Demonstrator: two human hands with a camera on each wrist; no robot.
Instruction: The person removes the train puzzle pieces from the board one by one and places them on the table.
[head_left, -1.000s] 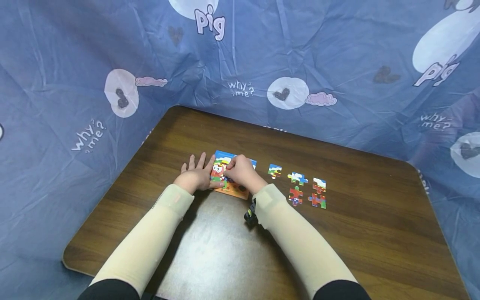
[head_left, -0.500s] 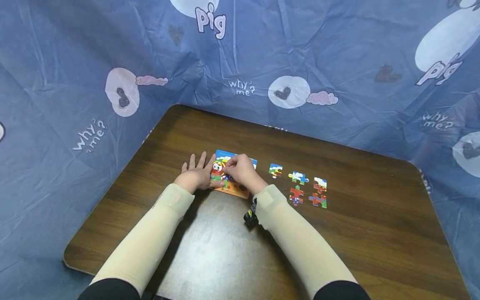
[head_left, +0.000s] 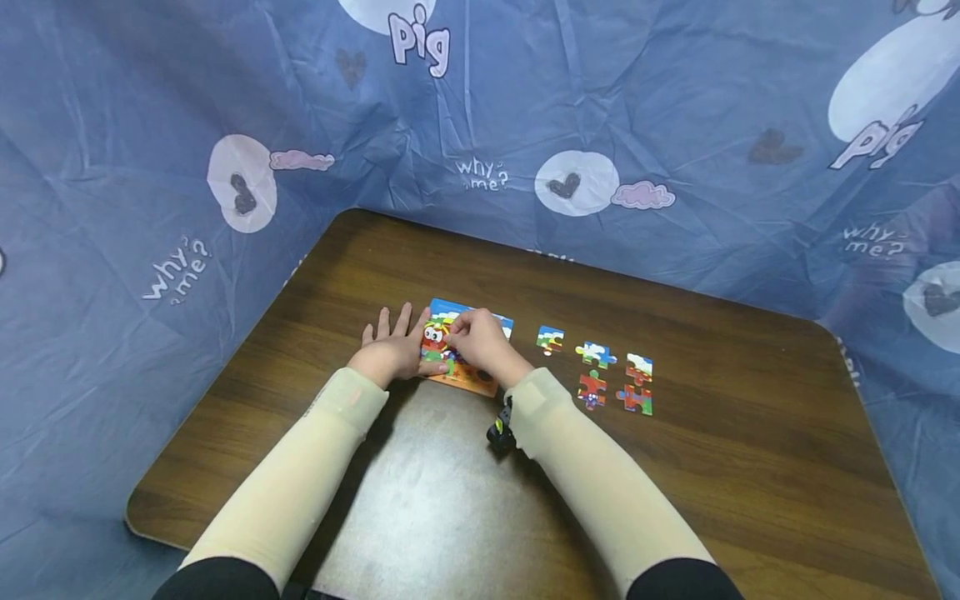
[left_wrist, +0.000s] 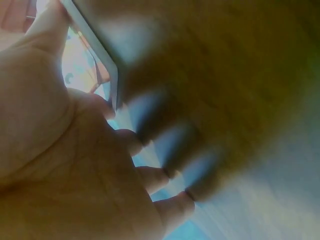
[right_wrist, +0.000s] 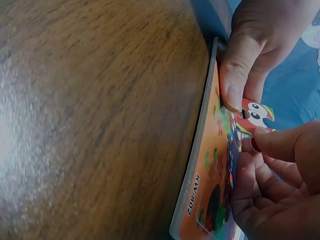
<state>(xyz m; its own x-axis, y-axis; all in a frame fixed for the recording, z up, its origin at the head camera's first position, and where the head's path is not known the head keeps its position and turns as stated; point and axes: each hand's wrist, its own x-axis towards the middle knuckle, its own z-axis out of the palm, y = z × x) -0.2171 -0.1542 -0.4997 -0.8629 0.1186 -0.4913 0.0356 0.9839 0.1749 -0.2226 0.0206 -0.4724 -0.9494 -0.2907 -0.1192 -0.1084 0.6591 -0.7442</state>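
A jigsaw piece (right_wrist: 256, 113) printed with a red face and big eyes is pinched between thumb and fingertips of my right hand (head_left: 486, 340). It stands tilted up over the left part of a puzzle board (head_left: 474, 382) with an orange lower border and blue top. Much of the board lies beneath the right hand and cannot be seen. My left hand (head_left: 392, 352) lies along the board's left side, fingers spread straight and thumb on its lower left part. In the left wrist view, the board's grey edge (left_wrist: 102, 55) runs beside the left thumb.
Several loose jigsaw pieces lie right of the board, among them a landscape piece (head_left: 550, 339), a blue one (head_left: 596, 355) and a red one (head_left: 592, 389). The brown wooden table (head_left: 720, 450) has rounded corners. A blue patterned cloth (head_left: 420, 108) hangs behind it.
The face piece has tilted slightly in the right fingers, with more of its red and yellow print showing. Both hands stay in nearly the same place.
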